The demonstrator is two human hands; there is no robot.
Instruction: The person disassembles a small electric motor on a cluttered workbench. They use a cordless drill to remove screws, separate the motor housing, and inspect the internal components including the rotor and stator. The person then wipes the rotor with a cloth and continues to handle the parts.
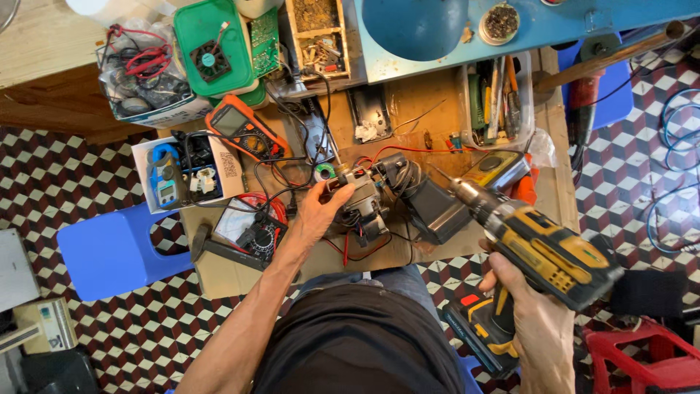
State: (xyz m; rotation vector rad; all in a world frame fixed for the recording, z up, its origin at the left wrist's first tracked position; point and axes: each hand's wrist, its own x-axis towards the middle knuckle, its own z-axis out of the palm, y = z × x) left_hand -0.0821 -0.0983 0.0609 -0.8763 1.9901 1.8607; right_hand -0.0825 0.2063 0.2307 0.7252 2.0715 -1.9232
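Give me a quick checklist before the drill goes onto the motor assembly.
1. Left hand steadying the motor assembly: ok.
2. Right hand gripping the yellow cordless drill by its handle: ok.
3. Drill bit lined up on a screw: cannot tell, the tip is apart from the assembly.
4. Red and black wires out of the bit's path: not ok, they trail around the assembly.
5. Analog multimeter beside the left wrist, out of the way: ok.

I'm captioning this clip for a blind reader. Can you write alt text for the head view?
Seen from above, a person's left hand grips a small electric motor on a cluttered wooden bench, while the right hand holds a yellow and black cordless drill aimed toward it. Multimeters, wires and tool trays surround the motor.
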